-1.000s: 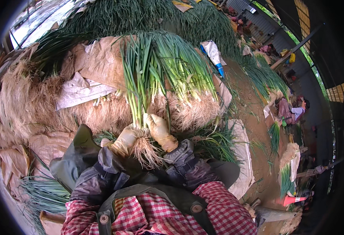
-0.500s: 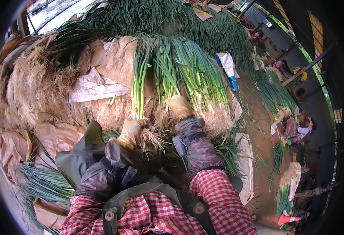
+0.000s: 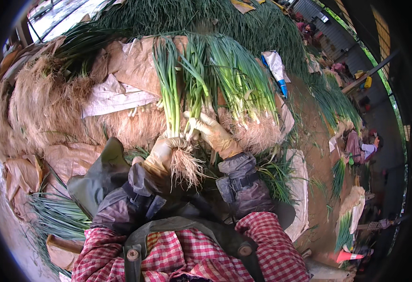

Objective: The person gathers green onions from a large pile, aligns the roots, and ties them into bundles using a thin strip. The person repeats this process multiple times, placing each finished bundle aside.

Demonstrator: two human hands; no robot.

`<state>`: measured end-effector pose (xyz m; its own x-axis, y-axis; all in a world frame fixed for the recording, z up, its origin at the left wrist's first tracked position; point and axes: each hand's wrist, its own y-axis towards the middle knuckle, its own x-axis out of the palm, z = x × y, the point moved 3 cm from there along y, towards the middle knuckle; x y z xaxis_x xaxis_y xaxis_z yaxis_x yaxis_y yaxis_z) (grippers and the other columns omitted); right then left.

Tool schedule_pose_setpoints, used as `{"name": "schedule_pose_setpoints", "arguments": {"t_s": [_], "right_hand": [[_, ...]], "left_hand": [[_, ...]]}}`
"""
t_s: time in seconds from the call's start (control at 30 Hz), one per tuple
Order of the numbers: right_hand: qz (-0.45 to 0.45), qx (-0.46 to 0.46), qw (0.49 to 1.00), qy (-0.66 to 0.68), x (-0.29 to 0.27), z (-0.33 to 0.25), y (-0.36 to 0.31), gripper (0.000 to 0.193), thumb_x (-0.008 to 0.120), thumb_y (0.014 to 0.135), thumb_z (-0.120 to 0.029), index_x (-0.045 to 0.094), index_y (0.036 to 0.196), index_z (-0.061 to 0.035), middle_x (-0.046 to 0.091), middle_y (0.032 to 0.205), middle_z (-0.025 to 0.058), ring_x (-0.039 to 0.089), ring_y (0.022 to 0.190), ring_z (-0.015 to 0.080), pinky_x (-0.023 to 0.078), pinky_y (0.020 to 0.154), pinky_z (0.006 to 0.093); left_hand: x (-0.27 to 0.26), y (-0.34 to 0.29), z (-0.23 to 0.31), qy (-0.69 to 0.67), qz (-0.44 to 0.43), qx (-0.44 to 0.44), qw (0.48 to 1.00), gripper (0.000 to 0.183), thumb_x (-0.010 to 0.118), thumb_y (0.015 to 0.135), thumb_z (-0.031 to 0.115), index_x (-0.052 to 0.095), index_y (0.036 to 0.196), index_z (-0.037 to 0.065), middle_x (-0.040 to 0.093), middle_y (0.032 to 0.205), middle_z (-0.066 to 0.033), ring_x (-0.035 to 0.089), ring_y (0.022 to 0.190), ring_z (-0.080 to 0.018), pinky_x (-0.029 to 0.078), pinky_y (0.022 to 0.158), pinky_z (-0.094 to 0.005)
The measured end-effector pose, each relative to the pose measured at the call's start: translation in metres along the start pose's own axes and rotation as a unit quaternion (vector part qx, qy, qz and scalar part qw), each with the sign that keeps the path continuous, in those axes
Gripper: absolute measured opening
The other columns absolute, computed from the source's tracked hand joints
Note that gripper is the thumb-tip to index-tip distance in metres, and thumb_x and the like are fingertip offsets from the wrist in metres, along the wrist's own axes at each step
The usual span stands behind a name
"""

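My left hand (image 3: pixel 162 157), in a tan glove, is closed round the white lower ends of a bunch of green onions (image 3: pixel 170 96). Its pale roots (image 3: pixel 186 167) hang out beside the fist. My right hand (image 3: pixel 214 135), gloved too, has its fingers closed round the base of some green onion stalks (image 3: pixel 195 94), right next to the left bunch. Farther right, a larger bunch of green onions (image 3: pixel 243 89) lies on the heap with its roots toward me; neither hand touches it.
A big heap of green onions with dry roots (image 3: pixel 51 103) spreads to the left, partly under brown sheets (image 3: pixel 130 66). More green tops (image 3: pixel 196 21) fill the back. A blue-tipped white object (image 3: pixel 277 73) lies at right. Other people (image 3: pixel 361 146) work farther right, near an orange cone (image 3: pixel 348 256).
My right hand has turned inward, bringing its stalks closer to the left bunch. The left fist has tilted a little, and its roots have swung right. The view has shifted slightly.
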<state>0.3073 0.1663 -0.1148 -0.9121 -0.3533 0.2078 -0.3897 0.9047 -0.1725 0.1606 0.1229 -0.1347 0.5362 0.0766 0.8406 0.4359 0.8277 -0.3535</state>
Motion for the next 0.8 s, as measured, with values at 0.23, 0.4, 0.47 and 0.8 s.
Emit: {"name": "schedule_pose_setpoints", "arguments": {"t_s": [0.23,0.4,0.47,0.8], "right_hand": [[0.218,-0.187,0.821,-0.493,0.022,0.043,-0.039,0.026,0.057,0.089,-0.027,0.066,0.091,-0.0028,0.064,0.074,0.0145,0.062,0.062,0.0288,0.046,0.054,0.0360],[-0.013,0.023,0.955,-0.294,0.051,0.039,-0.075,0.026,0.058,0.090,-0.022,0.063,0.087,0.0025,0.062,0.065,0.0123,0.058,0.056,0.0181,0.046,0.056,0.0318],[0.063,-0.036,0.975,-0.208,0.038,0.017,-0.074,0.027,0.054,0.092,-0.022,0.064,0.088,0.0027,0.059,0.064,0.0049,0.052,0.057,0.0101,0.044,0.056,0.0267],[0.211,0.024,0.964,-0.160,-0.031,0.040,-0.013,0.020,0.062,0.086,-0.013,0.061,0.096,0.0043,0.065,0.076,0.0071,0.059,0.058,0.0107,0.045,0.052,0.0206]], "left_hand": [[-0.023,0.001,-0.006,0.284,0.140,0.102,0.943,0.024,0.068,0.071,-0.002,0.060,0.093,-0.006,0.065,0.076,-0.0103,0.060,0.063,-0.0175,0.048,0.058,-0.0284],[-0.029,0.007,-0.007,0.293,0.168,0.091,0.937,0.021,0.066,0.072,-0.005,0.060,0.092,-0.005,0.064,0.073,-0.0101,0.060,0.060,-0.0180,0.049,0.055,-0.0287],[-0.025,0.009,-0.010,0.277,0.160,0.101,0.942,0.022,0.064,0.074,-0.007,0.059,0.095,-0.005,0.063,0.073,-0.0096,0.059,0.057,-0.0177,0.050,0.051,-0.0292],[-0.023,0.022,-0.033,0.346,0.106,0.115,0.925,0.040,0.064,0.071,-0.014,0.056,0.108,-0.003,0.066,0.093,-0.0095,0.063,0.077,-0.0169,0.053,0.069,-0.0275]]}}
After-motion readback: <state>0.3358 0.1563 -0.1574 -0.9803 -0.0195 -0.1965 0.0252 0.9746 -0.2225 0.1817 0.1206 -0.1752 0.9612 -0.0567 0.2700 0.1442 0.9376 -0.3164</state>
